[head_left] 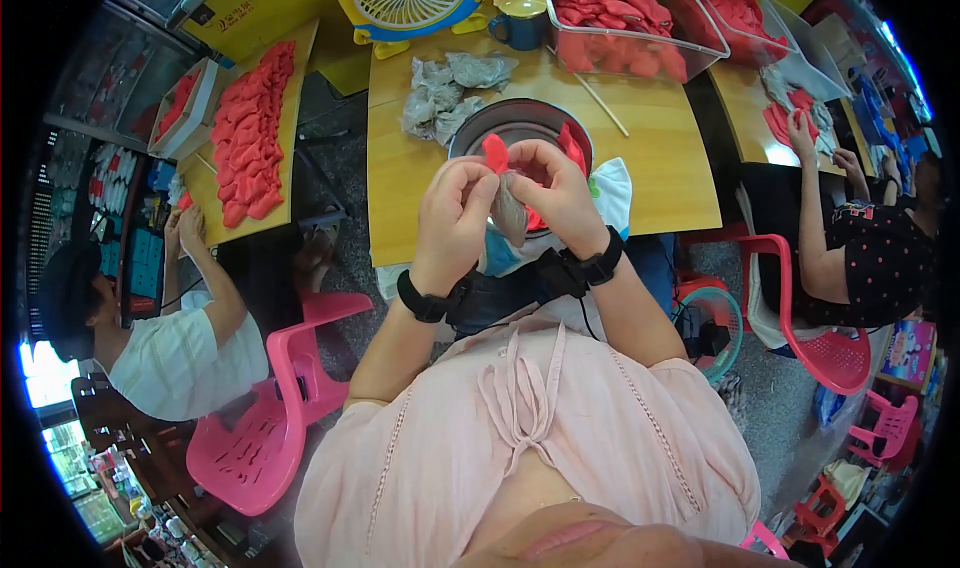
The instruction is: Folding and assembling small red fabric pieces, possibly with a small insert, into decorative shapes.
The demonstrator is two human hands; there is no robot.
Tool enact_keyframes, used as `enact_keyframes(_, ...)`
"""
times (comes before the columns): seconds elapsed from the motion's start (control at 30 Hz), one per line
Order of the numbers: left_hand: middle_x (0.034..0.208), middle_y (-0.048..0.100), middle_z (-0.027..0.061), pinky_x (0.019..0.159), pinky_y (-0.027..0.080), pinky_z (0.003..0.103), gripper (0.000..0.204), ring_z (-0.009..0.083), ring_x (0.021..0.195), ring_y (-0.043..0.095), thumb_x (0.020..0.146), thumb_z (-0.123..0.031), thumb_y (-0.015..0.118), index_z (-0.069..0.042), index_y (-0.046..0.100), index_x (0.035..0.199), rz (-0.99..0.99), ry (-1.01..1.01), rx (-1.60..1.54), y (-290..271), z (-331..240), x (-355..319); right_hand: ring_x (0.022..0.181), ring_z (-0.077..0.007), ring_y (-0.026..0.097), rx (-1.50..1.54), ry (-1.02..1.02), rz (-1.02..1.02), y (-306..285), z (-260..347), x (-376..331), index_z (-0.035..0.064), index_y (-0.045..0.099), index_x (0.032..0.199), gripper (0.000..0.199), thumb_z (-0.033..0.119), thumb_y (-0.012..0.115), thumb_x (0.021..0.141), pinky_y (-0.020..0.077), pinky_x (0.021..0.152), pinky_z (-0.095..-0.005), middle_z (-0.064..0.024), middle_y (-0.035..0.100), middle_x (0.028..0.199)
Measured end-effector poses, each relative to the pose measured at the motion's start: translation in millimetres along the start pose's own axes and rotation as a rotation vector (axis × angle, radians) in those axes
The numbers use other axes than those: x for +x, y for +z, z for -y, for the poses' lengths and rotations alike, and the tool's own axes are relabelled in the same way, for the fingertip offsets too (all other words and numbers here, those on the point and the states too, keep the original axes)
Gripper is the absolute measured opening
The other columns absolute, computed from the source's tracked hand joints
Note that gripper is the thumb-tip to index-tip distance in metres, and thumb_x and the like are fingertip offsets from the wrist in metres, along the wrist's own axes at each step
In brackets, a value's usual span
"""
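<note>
Your left hand (453, 206) and right hand (562, 196) both pinch the red-and-grey-brown piece (511, 212) above the round bowl (518, 114) at the table's (655, 173) near edge. Likely light and limp; hold its rim with fingertips.

The bare left hand (452, 208) and the bare right hand (562, 196) nearly meet — fingers curled, each thumb pressed toward its index finger in a pinch. The uncovered left forearm (398, 343) and right forearm (637, 311) slant inward — wrists apart.

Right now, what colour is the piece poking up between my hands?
Red: the piece, best in the head view.
</note>
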State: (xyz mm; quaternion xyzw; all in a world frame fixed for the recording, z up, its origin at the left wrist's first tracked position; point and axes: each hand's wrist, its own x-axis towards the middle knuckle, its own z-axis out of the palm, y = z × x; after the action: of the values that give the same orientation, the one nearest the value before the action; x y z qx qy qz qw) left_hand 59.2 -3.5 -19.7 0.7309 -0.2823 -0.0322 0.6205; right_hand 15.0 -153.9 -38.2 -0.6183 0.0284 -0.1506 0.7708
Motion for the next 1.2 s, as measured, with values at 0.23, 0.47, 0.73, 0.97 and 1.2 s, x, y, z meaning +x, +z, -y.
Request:
enact_keyframes(0.23, 0.09, 0.059, 0.0122, 0.065, 0.048, 0.03, 0.012, 0.0198, 0.074, 0.059, 0.091, -0.009, 0.06, 0.003, 0.06, 0.091, 0.017, 0.042, 0.145, 9, -7, -1, 0.077, -0.0041, 0.056, 0.013, 0.047, -0.069, -4, -7, 1, 0.0017, 0.059, 0.097, 0.016, 0.002, 0.065, 0.082, 0.0464, 0.068, -0.02, 0.0016, 0.06, 0.088)
enact_keyframes(0.47, 0.089, 0.062, 0.008, 0.069, 0.048, 0.027, 0.017, 0.0133, 0.079, 0.061, 0.091, -0.012, 0.063, 0.004, 0.059, 0.094, 0.004, -0.155, -0.143, 12, 11, 0, 0.071, -0.0024, 0.054, -0.087, -0.053, -0.257, 5, -3, -1, 0.0033, 0.059, 0.09, 0.013, 0.002, 0.067, 0.081, 0.0447, 0.062, -0.0192, 0.0038, 0.059, 0.08)
enact_keyframes(0.73, 0.09, 0.065, 0.0048, 0.057, 0.048, 0.022, 0.018, 0.007, 0.07, 0.061, 0.085, -0.005, 0.071, 0.001, 0.059, 0.096, 0.039, -0.198, -0.363, 8, -4, 5, 0.071, -0.0047, 0.057, 0.182, -0.007, -0.1, 4, 17, -10, 0.0002, 0.063, 0.104, 0.013, 0.004, 0.062, 0.091, 0.0463, 0.06, -0.0194, -0.0008, 0.065, 0.087)
enact_keyframes(0.97, 0.089, 0.062, 0.0001, 0.068, 0.048, 0.02, 0.016, 0.0054, 0.078, 0.059, 0.086, -0.004, 0.068, -0.002, 0.057, 0.097, -0.049, -0.16, -0.452, 1, -1, 6, 0.072, -0.0051, 0.057, -0.157, -0.101, -0.108, 4, 20, -7, -0.0002, 0.064, 0.106, 0.021, 0.009, 0.069, 0.088, 0.0466, 0.062, -0.0197, -0.0027, 0.066, 0.092)
enact_keyframes(1.2, 0.09, 0.061, -0.0006, 0.073, 0.048, 0.021, 0.015, 0.0059, 0.08, 0.059, 0.086, 0.001, 0.065, -0.005, 0.055, 0.097, -0.043, -0.182, -0.492, -2, 1, 4, 0.074, -0.006, 0.058, -0.043, -0.129, -0.091, 9, 21, -7, -0.0006, 0.064, 0.098, 0.019, 0.006, 0.073, 0.083, 0.0471, 0.064, -0.0213, -0.0009, 0.063, 0.085)
